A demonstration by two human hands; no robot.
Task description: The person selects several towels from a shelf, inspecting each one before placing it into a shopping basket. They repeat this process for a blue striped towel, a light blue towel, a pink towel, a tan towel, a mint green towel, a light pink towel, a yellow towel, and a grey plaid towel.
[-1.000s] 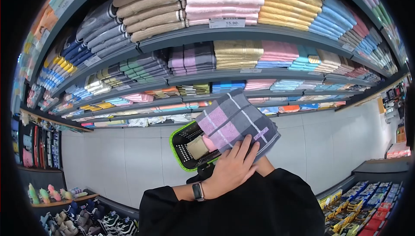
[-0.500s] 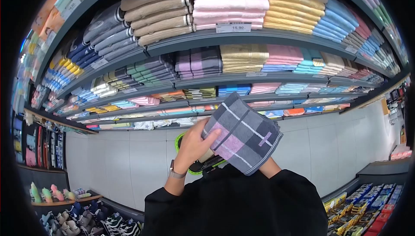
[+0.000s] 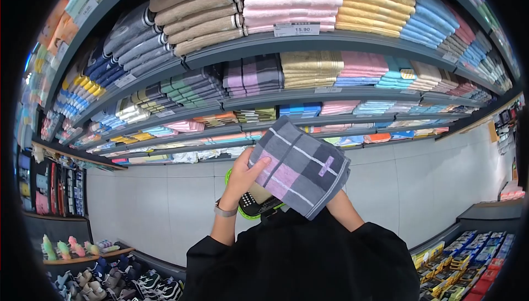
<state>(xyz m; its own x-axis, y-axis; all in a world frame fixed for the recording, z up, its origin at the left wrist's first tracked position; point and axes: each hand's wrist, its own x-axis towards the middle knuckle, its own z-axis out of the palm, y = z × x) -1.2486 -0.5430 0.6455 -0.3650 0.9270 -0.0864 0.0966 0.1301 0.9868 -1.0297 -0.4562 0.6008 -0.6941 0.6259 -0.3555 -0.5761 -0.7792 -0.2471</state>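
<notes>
A folded grey, black and lilac checked towel is held in front of the body, tilted, its layered edges showing at the right. My left hand, with a watch on the wrist, grips its left edge, the thumb on top and the other fingers beneath. My right hand is under the lower right part of the towel, and its fingers are hidden by the cloth. Partly covered by the towel, a black basket with a bright green rim is below, with something beige inside.
Shelves of folded towels curve across the front, with similar lilac checked towels in one stack. Shoes lie at lower left, boxed goods at lower right. A pale tiled floor lies between.
The towel and both hands have shifted slightly left. More of the right forearm and of the black basket now shows.
</notes>
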